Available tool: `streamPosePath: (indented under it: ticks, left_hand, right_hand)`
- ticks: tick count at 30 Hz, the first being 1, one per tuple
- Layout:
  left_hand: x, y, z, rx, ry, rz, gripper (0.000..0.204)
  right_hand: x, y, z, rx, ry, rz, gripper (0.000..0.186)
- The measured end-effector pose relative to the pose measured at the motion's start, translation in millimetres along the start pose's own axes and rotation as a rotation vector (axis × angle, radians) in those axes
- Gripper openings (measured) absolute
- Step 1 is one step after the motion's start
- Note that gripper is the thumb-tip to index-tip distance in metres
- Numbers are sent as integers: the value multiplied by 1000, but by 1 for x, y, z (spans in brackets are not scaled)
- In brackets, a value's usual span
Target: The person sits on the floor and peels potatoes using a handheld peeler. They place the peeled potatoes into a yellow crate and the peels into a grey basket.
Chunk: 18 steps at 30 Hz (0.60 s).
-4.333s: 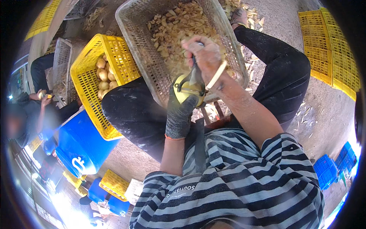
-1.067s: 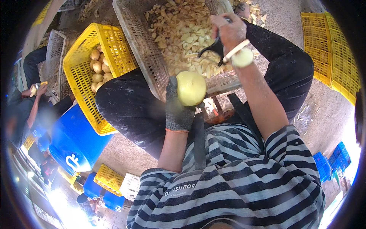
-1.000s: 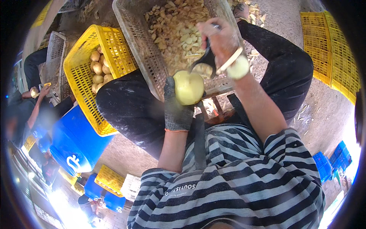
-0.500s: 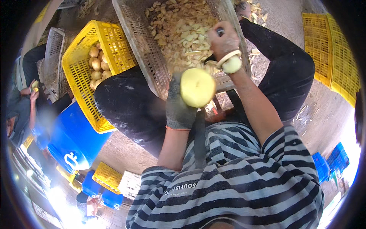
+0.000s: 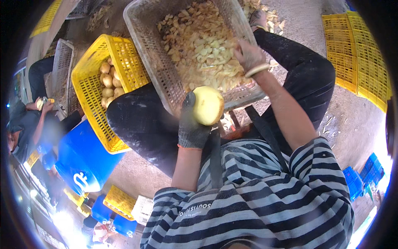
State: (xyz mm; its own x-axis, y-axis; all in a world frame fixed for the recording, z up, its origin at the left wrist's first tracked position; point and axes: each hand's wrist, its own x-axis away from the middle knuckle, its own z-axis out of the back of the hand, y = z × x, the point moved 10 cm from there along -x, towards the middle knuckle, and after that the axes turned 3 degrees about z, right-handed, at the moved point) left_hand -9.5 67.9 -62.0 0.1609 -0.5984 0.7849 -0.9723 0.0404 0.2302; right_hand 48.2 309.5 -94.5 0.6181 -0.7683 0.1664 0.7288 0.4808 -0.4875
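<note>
My left hand (image 5: 193, 126), in a dark grey knitted glove, grips a large peeled potato (image 5: 208, 106) from its left side. The potato is pale yellow, with some brown skin at its right end. Over the right part of a grey plastic crate (image 5: 143, 45) is my bare right hand (image 5: 250, 57), with a pale bangle (image 5: 257, 70) round the wrist. Motion smears its fingers, so whether it holds anything cannot be made out. Pale and brownish peelings (image 5: 207, 52) cover the bottom of this crate, which stands between my legs.
Left of my knee, a tilted yellow crate (image 5: 89, 70) holds several unpeeled potatoes (image 5: 108, 81). A blue barrel (image 5: 89, 153) lies beside it. Stacked yellow crates (image 5: 356, 54) stand at the right. Another person's hand (image 5: 46, 106) holds a yellowish piece at the far left.
My right hand has moved away from the potato and its fingers look blurred. The potato has turned, so brown skin now shows at its right end. The view has shifted slightly.
</note>
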Motion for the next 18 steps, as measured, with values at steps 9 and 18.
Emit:
streamPosePath:
  ticks: [9, 18]
  left_hand:
    - [-1, 4, 2, 1, 54, -10, 43]
    - [1, 4, 4, -14, 61, -20, 43]
  right_hand:
    - [-2, 61, 38, 12, 255, -67, 28]
    - [14, 57, 2, -1412, 76, -566, 17]
